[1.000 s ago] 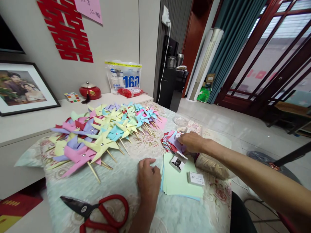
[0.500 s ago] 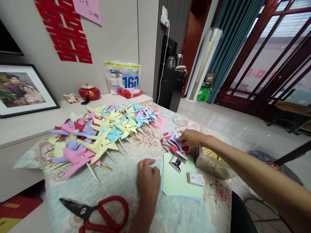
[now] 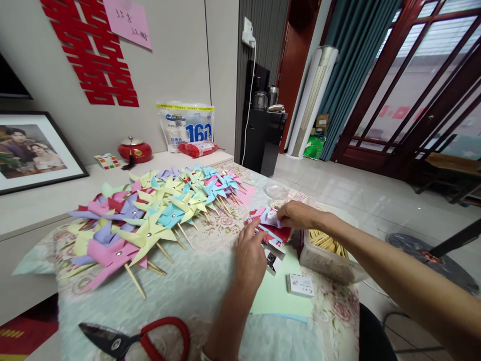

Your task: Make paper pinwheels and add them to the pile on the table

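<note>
My left hand [image 3: 250,258] reaches to the near left edge of a pile of cut coloured paper pieces [image 3: 280,234], fingers partly stretched and apart. My right hand [image 3: 296,215] is at the pile's right side, its fingers pinched together; whatever lies between them is hidden. A small white box [image 3: 272,216] lies on the pile by the right fingertips. Just below the pile, an opened small box [image 3: 274,258] shows dark metal fasteners. It rests on a stack of pale green sheets [image 3: 276,296], along with a closed white box [image 3: 300,285].
Several finished paper pinwheels [image 3: 150,233] on sticks cover the table's left side. Red-handled scissors [image 3: 165,323] lie at the front. A clear plastic tub [image 3: 326,265] of wooden sticks stands under my right forearm. A round clear lid [image 3: 276,191] lies at the back.
My left hand has moved forward and right, from the tablecloth to the paper pile. My right hand stays at the pile. The view has shifted slightly.
</note>
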`<state>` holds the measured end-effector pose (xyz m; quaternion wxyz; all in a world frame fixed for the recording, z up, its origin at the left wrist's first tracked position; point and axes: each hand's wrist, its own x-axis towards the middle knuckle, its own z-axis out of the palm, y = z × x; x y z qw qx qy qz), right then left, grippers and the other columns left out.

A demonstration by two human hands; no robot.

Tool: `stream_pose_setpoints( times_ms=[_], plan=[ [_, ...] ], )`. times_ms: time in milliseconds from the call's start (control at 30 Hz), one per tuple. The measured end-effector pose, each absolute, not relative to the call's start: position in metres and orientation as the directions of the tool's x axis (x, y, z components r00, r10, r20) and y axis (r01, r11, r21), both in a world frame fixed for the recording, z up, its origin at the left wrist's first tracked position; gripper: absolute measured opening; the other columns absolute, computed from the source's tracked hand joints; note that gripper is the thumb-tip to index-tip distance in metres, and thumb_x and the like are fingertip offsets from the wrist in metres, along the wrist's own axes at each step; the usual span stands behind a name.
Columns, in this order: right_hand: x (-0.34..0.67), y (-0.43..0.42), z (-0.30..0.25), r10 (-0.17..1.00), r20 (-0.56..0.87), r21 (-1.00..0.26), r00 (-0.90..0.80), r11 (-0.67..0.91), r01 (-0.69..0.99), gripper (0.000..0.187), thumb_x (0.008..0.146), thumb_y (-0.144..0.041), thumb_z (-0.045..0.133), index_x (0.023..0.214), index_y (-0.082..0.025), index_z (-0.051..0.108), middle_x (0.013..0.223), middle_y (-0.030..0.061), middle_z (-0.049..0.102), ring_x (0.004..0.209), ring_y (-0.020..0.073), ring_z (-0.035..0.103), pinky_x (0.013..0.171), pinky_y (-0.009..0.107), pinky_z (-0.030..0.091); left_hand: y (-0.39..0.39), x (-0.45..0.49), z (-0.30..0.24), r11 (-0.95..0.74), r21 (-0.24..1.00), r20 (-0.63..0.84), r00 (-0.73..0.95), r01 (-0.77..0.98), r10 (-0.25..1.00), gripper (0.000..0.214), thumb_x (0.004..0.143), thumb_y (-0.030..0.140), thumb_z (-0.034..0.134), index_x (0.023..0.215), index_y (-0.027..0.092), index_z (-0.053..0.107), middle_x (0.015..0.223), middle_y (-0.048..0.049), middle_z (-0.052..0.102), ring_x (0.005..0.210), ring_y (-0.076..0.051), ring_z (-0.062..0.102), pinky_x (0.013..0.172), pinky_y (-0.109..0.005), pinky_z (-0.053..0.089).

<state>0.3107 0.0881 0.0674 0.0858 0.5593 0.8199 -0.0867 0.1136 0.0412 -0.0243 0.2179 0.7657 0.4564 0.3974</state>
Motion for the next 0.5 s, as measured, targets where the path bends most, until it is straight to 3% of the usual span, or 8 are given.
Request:
stream_pose_setpoints(
  times_ms=[200,300,500],
  plan=[
    [0.312,0.09,0.067,0.901,-0.22,-0.064,-0.374,0.369,0.927,0.023,0.081,-0.017,0.06,0.092,-0.02,0.079,0.087,0.0042,0.079,0.076,0.0166,0.067,0.066,0.022,0.04,0.059,0.123,-0.016,-0.569,0.58,0.323,0.476,0.583,0.818,0.057,0.078,-0.007,0.041,0.112,0.027,0.073,0.145,-0.0026,0.058,0.147,-0.031,0.032,0.109,-0.055,0.037],
    [0.313,0.091,0.067,0.901,-0.218,-0.075,-0.374,0.367,0.927,0.022,0.08,-0.017,0.06,0.09,-0.02,0.079,0.086,0.0035,0.078,0.074,0.0157,0.065,0.065,0.021,0.04,0.063,0.122,-0.021,-0.578,0.568,0.304,0.503,0.586,0.809,0.055,0.08,-0.006,0.042,0.108,0.029,0.074,0.139,-0.0014,0.063,0.145,-0.032,0.036,0.108,-0.057,0.036],
    [0.317,0.094,0.073,0.912,-0.205,-0.074,-0.357,0.349,0.934,0.024,0.077,-0.011,0.057,0.087,-0.018,0.078,0.082,0.0034,0.078,0.069,0.0146,0.062,0.063,0.022,0.038,0.065,0.118,-0.022,-0.514,0.651,0.306,0.427,0.558,0.851,0.057,0.073,-0.011,0.041,0.09,0.028,0.077,0.128,0.0004,0.07,0.137,-0.026,0.047,0.105,-0.049,0.039]
  ],
)
